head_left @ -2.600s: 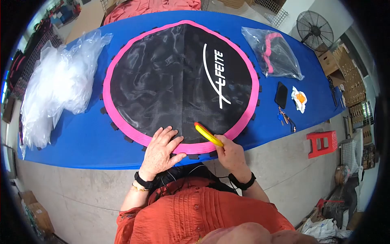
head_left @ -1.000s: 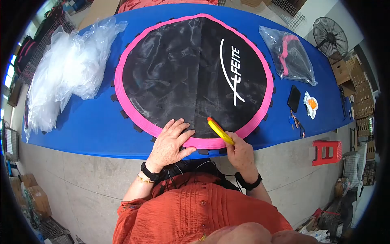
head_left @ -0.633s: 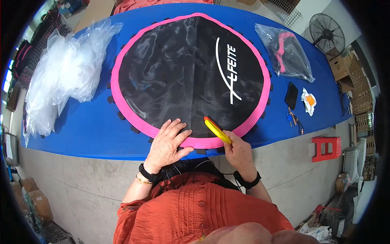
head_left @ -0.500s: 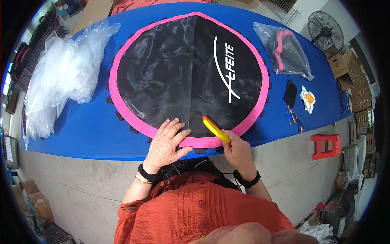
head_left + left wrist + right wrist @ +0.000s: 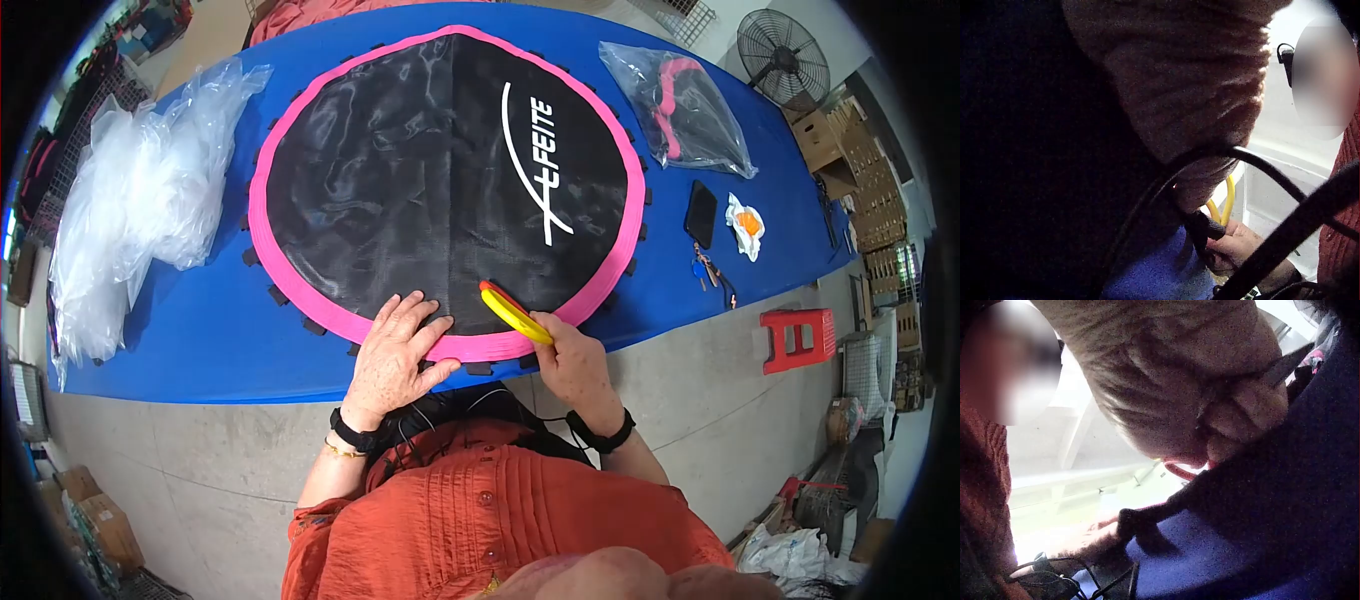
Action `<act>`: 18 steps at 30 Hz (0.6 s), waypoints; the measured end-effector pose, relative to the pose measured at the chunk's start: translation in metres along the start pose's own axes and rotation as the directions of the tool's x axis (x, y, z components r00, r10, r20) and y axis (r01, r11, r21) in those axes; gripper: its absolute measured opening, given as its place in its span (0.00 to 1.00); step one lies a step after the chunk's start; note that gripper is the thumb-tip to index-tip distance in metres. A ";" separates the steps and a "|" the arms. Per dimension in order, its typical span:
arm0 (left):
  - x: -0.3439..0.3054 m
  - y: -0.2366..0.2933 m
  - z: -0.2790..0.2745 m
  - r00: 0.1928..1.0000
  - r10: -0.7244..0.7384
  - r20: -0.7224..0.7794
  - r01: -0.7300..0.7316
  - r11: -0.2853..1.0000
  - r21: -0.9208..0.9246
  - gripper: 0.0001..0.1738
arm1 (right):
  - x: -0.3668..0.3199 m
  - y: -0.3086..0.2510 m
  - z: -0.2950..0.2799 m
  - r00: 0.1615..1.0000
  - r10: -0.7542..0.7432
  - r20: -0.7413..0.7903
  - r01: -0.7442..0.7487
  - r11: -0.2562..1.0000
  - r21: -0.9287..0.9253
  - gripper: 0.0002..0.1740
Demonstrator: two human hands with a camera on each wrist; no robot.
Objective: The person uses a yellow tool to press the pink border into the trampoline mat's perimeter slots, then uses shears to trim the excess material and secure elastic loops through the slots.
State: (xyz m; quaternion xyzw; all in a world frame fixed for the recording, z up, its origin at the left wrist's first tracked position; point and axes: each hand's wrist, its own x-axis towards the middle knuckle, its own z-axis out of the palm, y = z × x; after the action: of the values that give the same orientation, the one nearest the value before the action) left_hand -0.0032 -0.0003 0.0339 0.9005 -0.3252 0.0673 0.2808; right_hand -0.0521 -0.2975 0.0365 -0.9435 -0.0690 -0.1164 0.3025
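A round black trampoline mat [image 5: 390, 200] with a pink border, black tabs round its edge and white lettering lies on the blue table. My left hand [image 5: 393, 355] rests on its near border, fingers spread and fairly straight over the black fabric. My right hand [image 5: 574, 365] grips a pair of scissors [image 5: 513, 314] at the near right border. Their yellow and red handles point away over the mat. In the right wrist view a dark pointed blade [image 5: 1291, 364] sticks out of the hand's other side. The left wrist view shows the yellow handle loops [image 5: 1230, 199].
A heap of clear plastic bags [image 5: 150, 190] lies at the table's left. On the right are a bagged pink-and-black item [image 5: 690, 115], a phone [image 5: 701, 215], keys [image 5: 708, 265] and a white wrapper [image 5: 745, 227] with something orange. A red stool [image 5: 798, 341] stands beyond the table.
The head view swings to the left and then back, shifting the whole scene. Both hands stay at the near border, and the scissors stay in the right hand.
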 end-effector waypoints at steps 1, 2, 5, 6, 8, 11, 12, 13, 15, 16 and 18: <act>0.000 0.000 0.000 1.000 -0.003 0.001 0.003 1.000 0.005 0.35 | 0.000 0.000 -0.001 1.000 -0.001 0.007 0.001 1.000 -0.005 0.21; 0.000 -0.001 0.000 1.000 -0.006 0.002 0.006 1.000 0.010 0.35 | 0.000 -0.001 -0.001 1.000 -0.002 0.013 0.003 1.000 -0.009 0.21; 0.000 -0.001 0.001 1.000 0.002 -0.005 -0.002 1.000 0.009 0.36 | 0.000 0.000 0.000 1.000 -0.016 -0.003 0.016 1.000 0.002 0.21; 0.000 -0.001 0.001 1.000 0.004 -0.004 -0.004 1.000 0.009 0.36 | 0.000 0.000 0.000 1.000 -0.014 -0.004 0.014 1.000 0.001 0.21; 0.000 -0.002 0.001 1.000 0.002 -0.004 -0.002 1.000 0.009 0.36 | 0.000 0.001 0.000 1.000 -0.008 0.009 0.008 1.000 -0.006 0.21; 0.000 -0.002 0.001 1.000 0.003 -0.002 -0.003 1.000 0.009 0.35 | -0.001 0.003 0.001 1.000 -0.009 0.006 0.009 1.000 -0.005 0.21; 0.000 -0.002 0.001 1.000 0.001 -0.003 -0.001 1.000 0.010 0.35 | -0.001 0.002 0.001 1.000 -0.012 0.006 0.012 1.000 -0.004 0.21; 0.000 -0.002 0.001 1.000 0.002 0.000 -0.002 1.000 0.008 0.35 | 0.000 0.001 0.000 1.000 -0.004 0.008 0.004 1.000 -0.003 0.21; 0.000 -0.001 0.000 1.000 -0.004 0.000 0.004 1.000 0.010 0.35 | 0.001 0.000 0.000 1.000 -0.004 0.014 0.004 1.000 0.003 0.21; 0.000 -0.001 0.000 1.000 0.002 -0.005 -0.002 1.000 0.017 0.35 | 0.001 0.000 0.000 1.000 -0.003 0.013 0.003 1.000 0.008 0.21; 0.000 -0.001 0.000 1.000 0.010 -0.010 -0.010 1.000 0.021 0.35 | 0.000 0.000 0.001 1.000 -0.001 0.010 0.000 1.000 0.010 0.21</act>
State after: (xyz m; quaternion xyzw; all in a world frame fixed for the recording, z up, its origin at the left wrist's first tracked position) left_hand -0.0025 0.0003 0.0339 0.9014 -0.3276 0.0765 0.2726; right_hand -0.0517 -0.2972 0.0359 -0.9426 -0.0714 -0.1114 0.3067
